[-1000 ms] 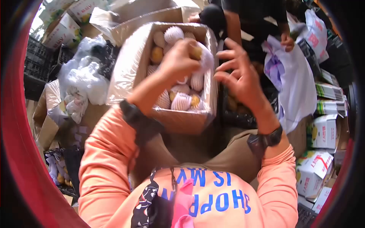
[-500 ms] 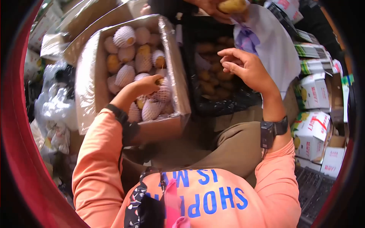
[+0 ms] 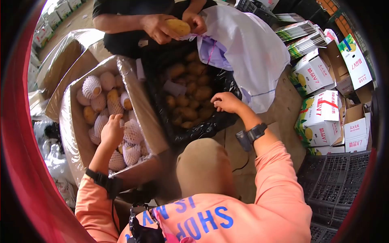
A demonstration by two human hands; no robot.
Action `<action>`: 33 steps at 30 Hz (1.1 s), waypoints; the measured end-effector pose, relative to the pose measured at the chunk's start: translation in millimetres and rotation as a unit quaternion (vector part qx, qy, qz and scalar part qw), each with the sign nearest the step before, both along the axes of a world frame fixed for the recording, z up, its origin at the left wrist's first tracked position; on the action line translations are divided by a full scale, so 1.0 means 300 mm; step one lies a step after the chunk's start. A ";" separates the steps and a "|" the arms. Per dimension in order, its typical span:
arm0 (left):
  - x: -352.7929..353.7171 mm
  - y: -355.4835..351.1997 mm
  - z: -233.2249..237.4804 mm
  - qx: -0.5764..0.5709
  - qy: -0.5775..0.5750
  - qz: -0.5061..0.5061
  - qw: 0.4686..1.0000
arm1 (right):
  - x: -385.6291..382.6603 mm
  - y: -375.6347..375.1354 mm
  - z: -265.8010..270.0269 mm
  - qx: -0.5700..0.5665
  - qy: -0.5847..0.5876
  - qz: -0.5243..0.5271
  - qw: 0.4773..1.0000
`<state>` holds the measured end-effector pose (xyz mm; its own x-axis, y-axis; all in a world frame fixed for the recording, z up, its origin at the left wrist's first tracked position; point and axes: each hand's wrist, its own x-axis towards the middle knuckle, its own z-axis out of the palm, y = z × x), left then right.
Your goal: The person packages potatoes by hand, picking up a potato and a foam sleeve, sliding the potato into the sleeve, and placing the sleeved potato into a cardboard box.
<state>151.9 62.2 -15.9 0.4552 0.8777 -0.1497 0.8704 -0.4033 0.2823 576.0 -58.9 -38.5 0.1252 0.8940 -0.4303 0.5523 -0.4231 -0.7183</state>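
Note:
My left hand (image 3: 112,128) is over the cardboard box (image 3: 146,109), among yellow fruits in white and pink foam nets (image 3: 132,131); its fingers are bent together at a netted fruit, and what they hold, if anything, is hidden. My right hand (image 3: 225,102) hovers at the right edge of a black-lined crate (image 3: 210,128) of bare yellow-brown fruits (image 3: 188,113), fingers curled, with nothing visible in them. Across from me, a co-worker's hands (image 3: 160,29) hold a yellow fruit (image 3: 178,27) beside a white sack (image 3: 251,44) with a purple lining.
Printed white and green cartons (image 3: 320,117) stand at the right, with black plastic crates (image 3: 338,178) below them. Clear plastic wrap (image 3: 50,152) lies at the left. An open cardboard flap (image 3: 73,75) is behind the box. My knee (image 3: 204,166) is in front of the crate.
The view has shifted, so box and crate appear further left and lower. My left hand has moved across the netted fruits away from the box's right side. My right hand's fingers have curled in.

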 end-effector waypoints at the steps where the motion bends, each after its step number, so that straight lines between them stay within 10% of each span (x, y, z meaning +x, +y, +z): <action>1: 0.034 -0.021 0.019 0.040 -0.003 0.028 0.999 | 0.008 0.020 -0.007 0.028 0.067 -0.039 0.997; 4: 0.172 -0.081 0.064 0.080 -0.087 0.015 0.993 | 0.061 0.126 0.031 0.149 0.282 -0.116 0.941; 6: 0.272 -0.127 0.074 0.107 -0.104 0.032 0.988 | 0.138 0.206 0.064 0.288 0.204 -0.215 0.911; 11: 0.337 -0.143 -0.019 0.171 -0.084 0.023 0.981 | 0.419 0.281 0.096 0.485 -0.417 -0.212 0.739; 14: 0.353 -0.130 -0.020 0.158 -0.077 0.030 0.984 | 0.478 0.279 0.078 0.262 -0.329 -0.168 0.891; 21: 0.354 -0.123 -0.010 0.132 -0.044 0.001 0.990 | 0.450 0.424 0.003 0.082 -0.486 -0.242 0.836; 33: 0.345 -0.112 -0.014 0.139 -0.079 -0.017 0.987 | 0.294 0.326 0.122 0.130 -0.433 -0.203 0.869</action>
